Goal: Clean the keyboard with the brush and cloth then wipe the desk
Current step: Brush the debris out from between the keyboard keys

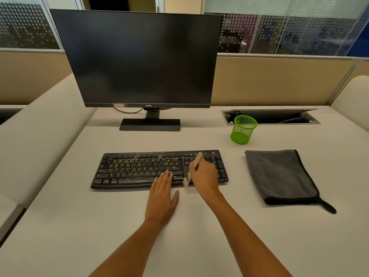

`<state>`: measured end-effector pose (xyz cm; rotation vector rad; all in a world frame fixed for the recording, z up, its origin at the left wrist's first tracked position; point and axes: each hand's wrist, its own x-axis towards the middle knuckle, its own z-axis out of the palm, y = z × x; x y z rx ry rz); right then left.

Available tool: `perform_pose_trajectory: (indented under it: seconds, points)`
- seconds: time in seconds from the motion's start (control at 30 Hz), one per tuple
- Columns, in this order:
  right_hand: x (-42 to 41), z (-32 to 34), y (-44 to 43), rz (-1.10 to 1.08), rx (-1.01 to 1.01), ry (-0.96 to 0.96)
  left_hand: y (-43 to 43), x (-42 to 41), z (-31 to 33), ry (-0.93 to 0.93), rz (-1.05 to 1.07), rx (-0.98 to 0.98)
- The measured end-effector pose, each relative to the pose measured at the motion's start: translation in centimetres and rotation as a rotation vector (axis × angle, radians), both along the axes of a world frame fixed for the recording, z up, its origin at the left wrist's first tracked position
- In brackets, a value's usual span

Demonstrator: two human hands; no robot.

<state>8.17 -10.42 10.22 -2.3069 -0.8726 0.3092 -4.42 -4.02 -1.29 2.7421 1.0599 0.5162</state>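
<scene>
Right hand (203, 173): fingers gripping brush (192, 170) over keyboard (159, 168) (crumb-strewn). Left hand (162, 193): fingers straight, flat on keyboard's near edge.

Dark monitor (139, 60) stands beside green mesh cup (242, 129).

The keyboard (139, 168) that the left hand (161, 198) touches is matt black plastic, gritty with yellowish specks; the brush (196, 160) in the right hand (204, 174) has a pale wooden handle. Right of both hands, a soft grey cloth (279, 174) lies on the smooth, matt off-white surface (99, 226).
</scene>
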Motion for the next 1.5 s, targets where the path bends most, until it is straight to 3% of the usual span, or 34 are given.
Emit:
perform_pose_trajectory:
  seconds: [0.23, 0.43, 0.57, 0.73, 0.83, 0.97, 1.13, 1.3, 1.5]
  points:
    - [2.7, 1.9, -1.0, 0.039, 0.184, 0.075, 0.0, 0.0, 0.0, 0.003, -0.004, 0.007]
    - [4.4, 2.4, 0.2, 0.244, -0.075, -0.095, 0.0, 0.0, 0.0, 0.001, -0.006, 0.026]
    - [2.6, 1.8, 1.6, 0.422, -0.124, -0.159, 0.0, 0.0, -0.2, -0.014, -0.003, 0.016]
    - [2.2, 2.0, 2.4, 0.346, 0.112, 0.126, 0.1, 0.0, -0.2, -0.014, -0.004, 0.006]
    - [3.4, 2.2, 1.7, 0.233, 0.198, 0.191, 0.1, 0.0, -0.2, -0.006, -0.001, 0.013]
    - [4.5, 1.7, 1.5, 0.207, 0.033, -0.055, 0.1, 0.0, -0.3, 0.000, 0.002, 0.015]
    - [2.3, 1.3, 2.7, 0.360, -0.082, -0.166, 0.2, 0.0, -0.4, -0.006, 0.004, 0.009]
    - [3.5, 1.3, 3.0, 0.223, 0.094, 0.069, 0.1, 0.0, -0.3, -0.002, 0.001, 0.006]
    - [5.5, 0.6, 1.0, 0.459, 0.112, 0.195, 0.1, 0.0, -0.2, -0.005, -0.004, 0.006]
